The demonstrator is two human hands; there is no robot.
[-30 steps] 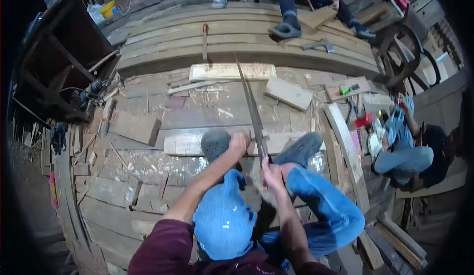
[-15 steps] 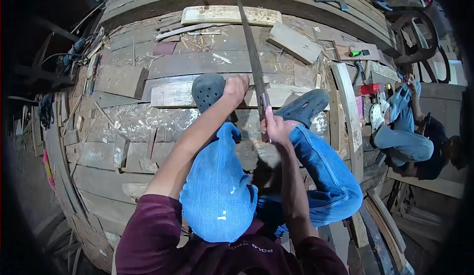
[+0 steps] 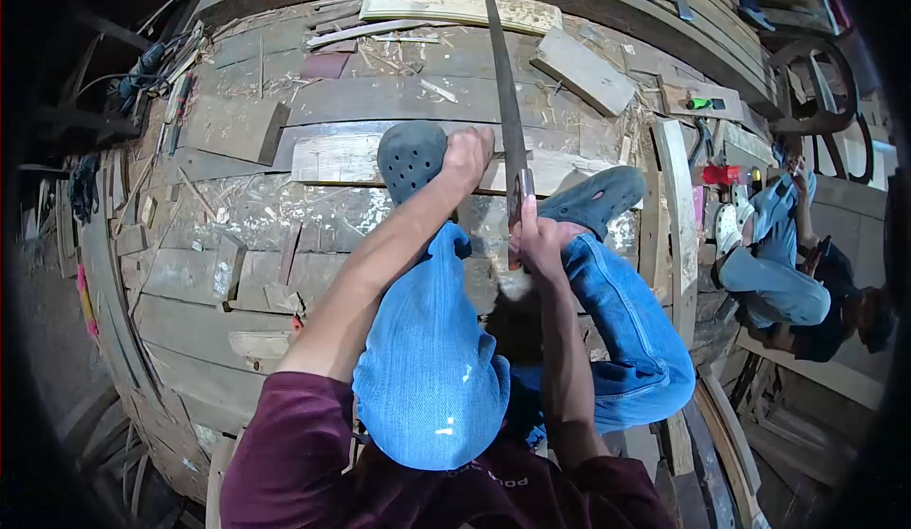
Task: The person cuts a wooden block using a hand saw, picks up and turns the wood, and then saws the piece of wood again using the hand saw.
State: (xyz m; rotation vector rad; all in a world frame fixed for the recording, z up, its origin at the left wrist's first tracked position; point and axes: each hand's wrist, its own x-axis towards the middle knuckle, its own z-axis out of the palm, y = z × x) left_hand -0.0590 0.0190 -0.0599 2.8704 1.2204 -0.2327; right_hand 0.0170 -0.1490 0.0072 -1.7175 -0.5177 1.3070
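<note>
My right hand [image 3: 539,244] is closed round the handle of a handsaw [image 3: 510,102], whose long blade points away from me. The blade lies across a pale wooden board [image 3: 332,157] on the floor; how deep it sits in the wood I cannot see. Just left of the blade, my left hand [image 3: 470,157] is closed over the same board, its fingertips hidden. Beside that hand a grey clog [image 3: 412,161] on my left foot rests on the board. My other clog [image 3: 598,199] is right of the saw, against the board's right part.
A cream-coloured plank [image 3: 455,5] and a wooden block [image 3: 584,72] lie ahead. Another block [image 3: 237,130] is at left, among wood shavings. A hammer-like tool [image 3: 664,0] lies on a far beam. At right, another person [image 3: 783,282] sits near a red tool [image 3: 723,174].
The saw and my right hand have drawn back slightly toward me. My left hand stays on the board. The whole view has shifted a little.
</note>
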